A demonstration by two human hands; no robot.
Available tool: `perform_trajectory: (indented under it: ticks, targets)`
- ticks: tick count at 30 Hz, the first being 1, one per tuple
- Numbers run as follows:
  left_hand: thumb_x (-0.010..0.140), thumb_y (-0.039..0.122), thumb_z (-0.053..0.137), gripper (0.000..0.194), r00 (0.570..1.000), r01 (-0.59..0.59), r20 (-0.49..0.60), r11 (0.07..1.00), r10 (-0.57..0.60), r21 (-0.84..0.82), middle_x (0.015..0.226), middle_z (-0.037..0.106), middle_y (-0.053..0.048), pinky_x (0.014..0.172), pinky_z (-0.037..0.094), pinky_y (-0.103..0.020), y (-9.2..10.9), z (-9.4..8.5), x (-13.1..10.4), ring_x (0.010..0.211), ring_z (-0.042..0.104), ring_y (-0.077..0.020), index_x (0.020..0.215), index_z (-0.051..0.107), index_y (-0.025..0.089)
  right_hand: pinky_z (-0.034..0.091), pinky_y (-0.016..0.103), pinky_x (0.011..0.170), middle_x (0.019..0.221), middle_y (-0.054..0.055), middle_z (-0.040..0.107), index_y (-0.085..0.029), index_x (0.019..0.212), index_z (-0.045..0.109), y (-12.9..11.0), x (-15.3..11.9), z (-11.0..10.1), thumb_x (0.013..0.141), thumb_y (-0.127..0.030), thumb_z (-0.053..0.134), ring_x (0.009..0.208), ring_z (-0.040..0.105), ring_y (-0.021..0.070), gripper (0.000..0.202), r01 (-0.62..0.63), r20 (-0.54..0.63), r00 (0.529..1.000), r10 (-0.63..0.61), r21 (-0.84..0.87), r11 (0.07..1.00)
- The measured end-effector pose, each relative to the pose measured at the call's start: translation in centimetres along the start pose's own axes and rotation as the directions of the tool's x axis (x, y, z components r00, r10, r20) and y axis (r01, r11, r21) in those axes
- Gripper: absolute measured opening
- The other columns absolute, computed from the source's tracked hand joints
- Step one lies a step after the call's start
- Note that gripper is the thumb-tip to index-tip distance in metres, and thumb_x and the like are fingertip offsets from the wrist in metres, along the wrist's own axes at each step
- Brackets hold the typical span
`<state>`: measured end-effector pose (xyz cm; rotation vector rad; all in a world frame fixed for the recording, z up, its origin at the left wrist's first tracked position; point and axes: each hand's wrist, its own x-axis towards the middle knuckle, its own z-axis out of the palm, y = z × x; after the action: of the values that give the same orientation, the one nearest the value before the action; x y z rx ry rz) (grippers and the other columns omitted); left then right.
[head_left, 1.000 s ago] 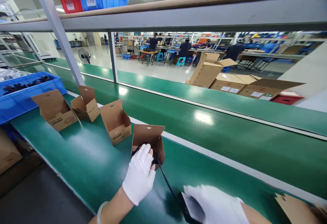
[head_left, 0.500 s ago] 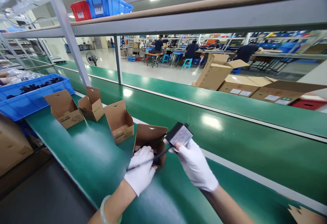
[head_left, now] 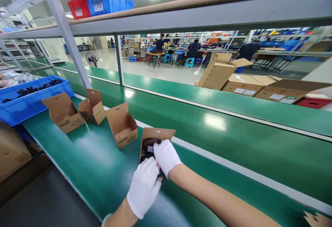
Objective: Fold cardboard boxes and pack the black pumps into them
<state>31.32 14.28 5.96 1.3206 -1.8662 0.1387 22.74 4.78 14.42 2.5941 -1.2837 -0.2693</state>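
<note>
An open cardboard box (head_left: 158, 132) stands on the green belt with its lid flap raised. In it lie a black cable (head_left: 149, 140) and a black power adapter (head_left: 150, 149), of which a pale label shows. My right hand (head_left: 166, 157), in a white glove, reaches into the box with bent fingers on the adapter. My left hand (head_left: 144, 183), also gloved, is closed over the box's near side, its fingertips at the opening. Both hands hide the box's front and most of its contents.
Further left stand three open cardboard boxes (head_left: 122, 125) (head_left: 64, 114) (head_left: 92, 107). A blue bin (head_left: 38, 97) with black parts sits at far left. An upright post (head_left: 63, 30) and a shelf beam (head_left: 181, 21) frame the belt (head_left: 186, 116). Large cartons (head_left: 243, 85) stand beyond; people work in the background.
My right hand has brought the power adapter left and down into the box. The cable that hung across my left hand is now inside. My left hand has shifted slightly nearer.
</note>
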Motion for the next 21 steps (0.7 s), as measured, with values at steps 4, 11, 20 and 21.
perform_trajectory:
  ticks: [4, 11, 20, 21]
  targets:
    - [0.086, 0.010, 0.055, 0.034, 0.969, -0.031, -0.243, 0.998, 0.043, 0.051, 0.108, 0.071, -0.014, 0.085, 0.059, -0.039, -1.0, -0.9, -3.0, 0.108, 0.065, -0.0260, 0.119, 0.058, 0.014, 0.049, 0.039, 0.067, 0.090, 0.018, 0.067, -0.009, 0.104, 0.066, 0.5, -2.4, -0.9, 0.088, 0.001, 0.039, 0.081, 0.065, 0.0313, 0.033, 0.088, 0.017, 0.996, -0.088, -0.033, 0.996]
    - [0.089, 0.031, 0.060, 0.039, 0.900, 0.407, -0.118, 0.906, -0.420, -0.118, 0.121, 0.066, -0.014, 0.092, 0.058, -0.047, -4.6, -0.4, -5.4, 0.109, 0.066, -0.0287, 0.126, 0.055, 0.019, 0.055, 0.043, 0.081, 0.113, 0.022, 0.065, -0.003, 0.125, 0.058, 1.5, -3.2, -4.0, 0.079, -0.004, 0.060, 0.097, 0.066, 0.0347, 0.046, 0.286, 0.305, 0.906, -0.294, 0.071, 0.955]
    - [0.071, 0.050, 0.077, 0.108, 0.807, 0.590, 0.344, 0.638, -0.480, -0.494, 0.158, 0.029, -0.020, 0.122, 0.023, -0.056, -10.6, 2.1, 0.0, 0.146, 0.029, -0.0357, 0.153, 0.016, 0.015, 0.055, 0.044, 0.088, 0.123, 0.023, 0.061, -0.002, 0.132, 0.049, 2.3, 1.2, -4.5, 0.086, -0.011, 0.057, 0.104, 0.066, 0.0340, 0.048, 0.159, 0.271, 0.940, -0.205, 0.185, 0.970]
    - [0.066, 0.051, 0.081, 0.117, 0.815, 0.579, 0.366, 0.623, -0.448, -0.526, 0.156, 0.032, -0.021, 0.122, 0.021, -0.056, -11.6, 2.7, 1.2, 0.145, 0.030, -0.0367, 0.153, 0.012, 0.014, 0.054, 0.044, 0.089, 0.126, 0.025, 0.059, -0.001, 0.135, 0.046, 2.5, 1.6, -4.4, 0.085, -0.012, 0.059, 0.106, 0.065, 0.0345, 0.053, 0.143, 0.270, 0.944, -0.191, 0.189, 0.971]
